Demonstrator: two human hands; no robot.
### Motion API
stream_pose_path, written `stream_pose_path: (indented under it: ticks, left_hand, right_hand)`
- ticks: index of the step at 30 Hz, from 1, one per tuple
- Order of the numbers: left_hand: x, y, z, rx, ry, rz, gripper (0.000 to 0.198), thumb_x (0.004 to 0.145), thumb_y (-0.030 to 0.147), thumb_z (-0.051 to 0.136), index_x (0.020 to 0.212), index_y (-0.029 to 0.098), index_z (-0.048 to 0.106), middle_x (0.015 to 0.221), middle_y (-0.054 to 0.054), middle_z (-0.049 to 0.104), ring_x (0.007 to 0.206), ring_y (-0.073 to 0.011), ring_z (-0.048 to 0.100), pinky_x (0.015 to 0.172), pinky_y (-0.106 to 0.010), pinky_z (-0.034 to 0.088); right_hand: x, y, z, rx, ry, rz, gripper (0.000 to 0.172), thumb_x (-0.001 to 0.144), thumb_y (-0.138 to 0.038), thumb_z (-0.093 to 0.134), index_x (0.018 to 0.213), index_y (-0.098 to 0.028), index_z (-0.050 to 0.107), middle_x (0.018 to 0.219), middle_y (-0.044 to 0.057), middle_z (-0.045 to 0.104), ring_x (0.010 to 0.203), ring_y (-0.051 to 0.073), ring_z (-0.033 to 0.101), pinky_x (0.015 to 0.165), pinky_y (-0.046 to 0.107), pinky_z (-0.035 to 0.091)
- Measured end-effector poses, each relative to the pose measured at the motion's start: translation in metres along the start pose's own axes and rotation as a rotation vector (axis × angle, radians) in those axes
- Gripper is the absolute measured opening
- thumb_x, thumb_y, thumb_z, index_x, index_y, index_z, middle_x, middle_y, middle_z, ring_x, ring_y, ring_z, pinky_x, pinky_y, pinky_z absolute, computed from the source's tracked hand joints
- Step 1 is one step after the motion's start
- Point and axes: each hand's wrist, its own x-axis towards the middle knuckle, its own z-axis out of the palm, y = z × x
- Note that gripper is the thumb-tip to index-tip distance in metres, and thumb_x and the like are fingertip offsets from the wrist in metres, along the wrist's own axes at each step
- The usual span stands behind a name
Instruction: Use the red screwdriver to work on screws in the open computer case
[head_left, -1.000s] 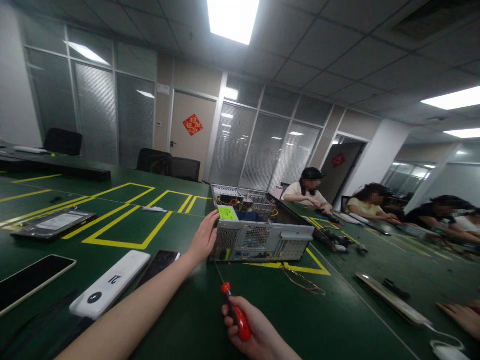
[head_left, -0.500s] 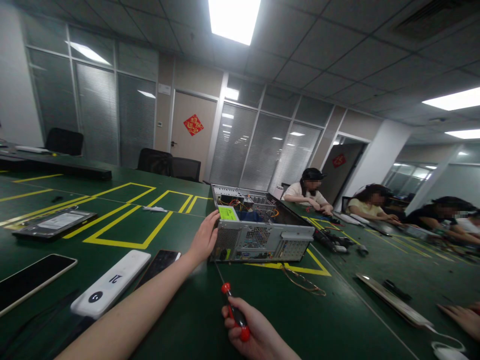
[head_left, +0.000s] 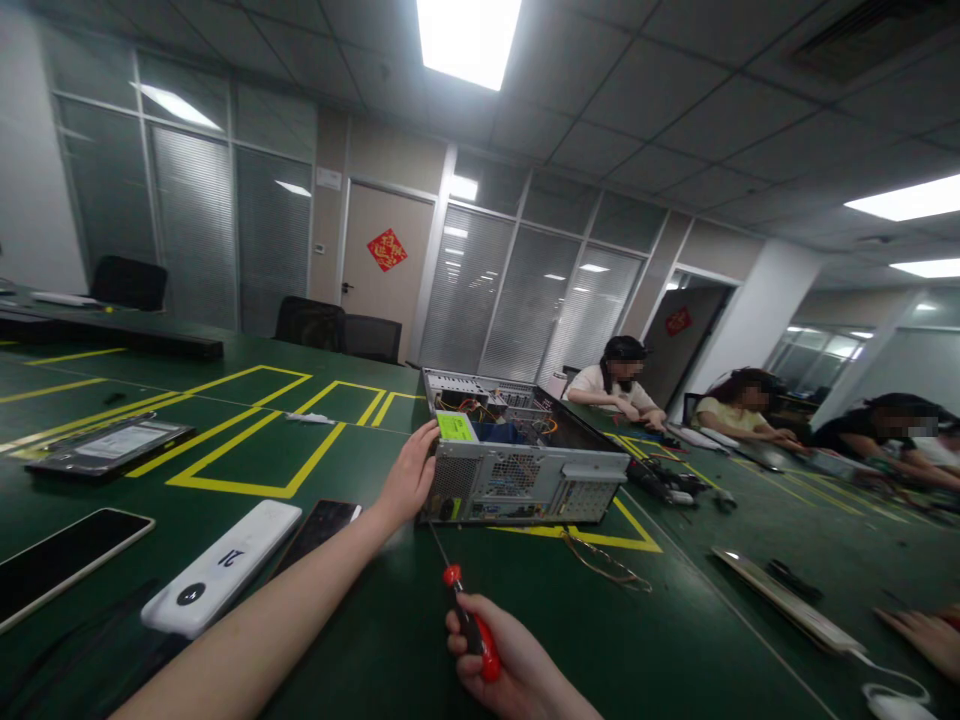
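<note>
An open computer case [head_left: 525, 480] lies on the green table, its metal rear panel facing me and its wires and parts showing from above. Against its left rear corner, beside the bright green label [head_left: 455, 426], my left hand [head_left: 409, 472] lies with fingers stretched out. My right hand [head_left: 501, 640] is closed around the red and black handle of a screwdriver [head_left: 469, 625]. The thin shaft points up and away, its tip close to the lower left corner of the case. Whether the tip touches the case I cannot tell.
Left of my arm lie a white power strip-like bar [head_left: 225, 565] marked 21, a phone [head_left: 71, 560], a dark flat device [head_left: 319, 530] and a hard drive [head_left: 112, 447]. Looped wire [head_left: 607, 562] sits before the case. Other people [head_left: 619, 385] work along the right.
The screwdriver's handle has turned in my right hand, showing its red and black sides differently. My left hand and the computer case stay where they were.
</note>
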Motion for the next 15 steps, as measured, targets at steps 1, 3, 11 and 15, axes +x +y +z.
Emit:
stream_pose_path:
  ticks: [1, 3, 11, 15]
  left_hand:
    - [0.0001, -0.0001, 0.0000, 0.000, 0.000, -0.001, 0.041, 0.092, 0.023, 0.029, 0.133, 0.019, 0.031, 0.139, -0.011, 0.036, 0.132, -0.0198, 0.032, 0.110, -0.043, 0.028]
    - [0.0003, 0.0003, -0.0005, -0.001, -0.003, -0.003, 0.041, 0.092, 0.023, 0.029, 0.133, 0.019, 0.031, 0.139, -0.011, 0.036, 0.131, -0.0200, 0.032, 0.109, -0.043, 0.028]
    - [0.0008, 0.0028, -0.0020, -0.005, -0.015, -0.018, 0.041, 0.093, 0.025, 0.028, 0.133, 0.020, 0.031, 0.140, -0.011, 0.035, 0.132, -0.0205, 0.032, 0.109, -0.045, 0.028]
    - [0.0000, 0.0015, -0.0015, -0.005, -0.019, -0.026, 0.041, 0.093, 0.025, 0.027, 0.134, 0.020, 0.030, 0.140, -0.011, 0.035, 0.132, -0.0206, 0.031, 0.109, -0.045, 0.028]
  right_hand:
    - [-0.0006, -0.0001, 0.0007, -0.008, 0.011, -0.003, 0.016, 0.082, -0.026, 0.054, 0.075, -0.011, 0.054, 0.062, 0.002, 0.056, 0.046, 0.004, 0.047, 0.035, 0.009, 0.027]
    - [-0.0018, -0.0007, 0.0023, -0.014, 0.029, 0.016, 0.021, 0.083, -0.030, 0.053, 0.076, -0.010, 0.055, 0.062, 0.001, 0.056, 0.047, 0.005, 0.048, 0.036, 0.010, 0.030]
    - [-0.0039, -0.0007, 0.0053, -0.018, -0.011, 0.097, 0.036, 0.087, -0.041, 0.044, 0.096, -0.010, 0.059, 0.059, 0.000, 0.056, 0.045, 0.007, 0.051, 0.038, 0.013, 0.037]
    - [-0.0022, -0.0009, 0.0022, 0.035, -0.040, 0.078, 0.035, 0.086, -0.042, 0.046, 0.088, -0.010, 0.059, 0.058, 0.001, 0.055, 0.043, 0.005, 0.047, 0.035, 0.010, 0.030]
